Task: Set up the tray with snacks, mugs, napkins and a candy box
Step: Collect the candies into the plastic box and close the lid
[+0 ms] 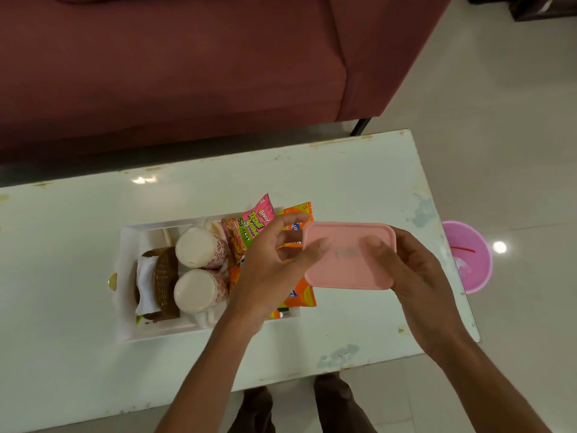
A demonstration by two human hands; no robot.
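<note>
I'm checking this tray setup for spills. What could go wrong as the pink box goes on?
1. The tray looks full: mugs, napkin holder and snack packets fill it, so the pink box may end up resting unevenly on the packets and slide off.
2. The left hand is close to the mugs and might knock one.
3. The right hand grips only the box's edge, so it may tilt.

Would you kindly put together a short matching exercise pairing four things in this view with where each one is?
Things:
1. pink box
2. two mugs
3. pink bucket
4. napkins

Places:
A. on the floor past the table's right end
B. in the brown holder at the tray's left end
C. held in both hands above the tray's right end
D. side by side in the tray's middle

Pairs: 1-C, 2-D, 3-A, 4-B
</note>
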